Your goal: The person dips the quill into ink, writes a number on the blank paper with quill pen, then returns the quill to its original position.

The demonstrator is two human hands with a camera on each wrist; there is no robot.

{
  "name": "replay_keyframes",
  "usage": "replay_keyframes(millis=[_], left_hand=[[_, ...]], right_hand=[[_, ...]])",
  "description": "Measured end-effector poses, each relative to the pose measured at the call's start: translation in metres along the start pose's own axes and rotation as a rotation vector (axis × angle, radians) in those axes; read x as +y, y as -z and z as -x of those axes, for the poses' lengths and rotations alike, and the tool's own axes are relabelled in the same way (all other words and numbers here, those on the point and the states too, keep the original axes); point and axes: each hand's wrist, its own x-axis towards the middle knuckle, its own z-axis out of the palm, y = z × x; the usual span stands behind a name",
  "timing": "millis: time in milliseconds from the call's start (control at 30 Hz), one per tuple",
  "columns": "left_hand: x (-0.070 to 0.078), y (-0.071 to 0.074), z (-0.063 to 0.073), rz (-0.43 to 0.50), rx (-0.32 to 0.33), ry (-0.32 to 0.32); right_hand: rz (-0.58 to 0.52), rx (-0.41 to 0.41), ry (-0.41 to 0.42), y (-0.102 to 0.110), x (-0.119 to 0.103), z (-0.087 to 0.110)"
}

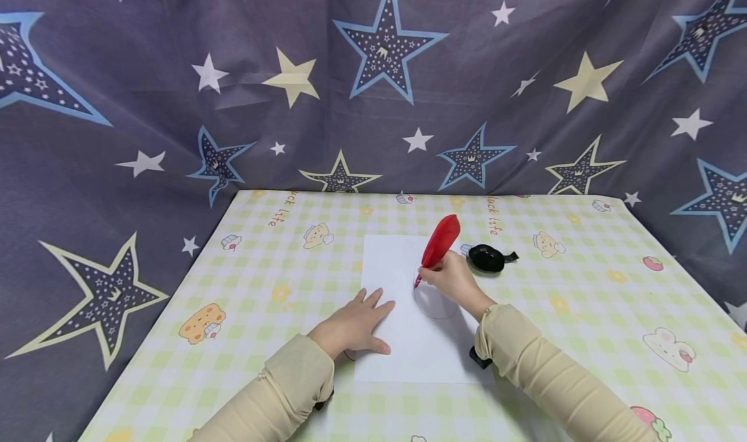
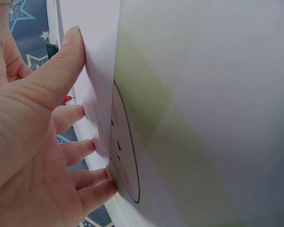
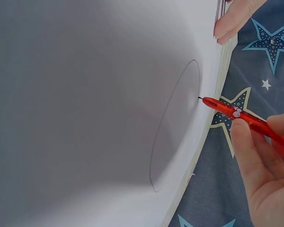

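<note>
A white sheet of paper lies on the table, with a thin dark round outline drawn on it. My right hand pinches a red pen topped by a large red feather-like piece. In the right wrist view the pen's tip touches the paper at the outline's edge. My left hand rests on the paper's left side with its fingers spread. In the left wrist view its thumb and fingertips press along the sheet's edge.
Just beyond my right hand sits a black oval object with a short tab. A checked green and white cloth with cartoon prints covers the table. Behind the table hangs a dark star-patterned curtain.
</note>
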Motion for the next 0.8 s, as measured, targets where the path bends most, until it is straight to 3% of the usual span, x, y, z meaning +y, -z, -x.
replay_keyframes(millis=[367,800], left_hand=[[0.003,0.002,-0.002,-0.010,0.002,-0.006],[0.002,0.001,0.002,0.000,0.008,-0.013]], right_hand=[[-0.017,0.006,0.004,0.005,0.000,0.001],[-0.113,0.054,-0.017,0.033,-0.009,-0.003]])
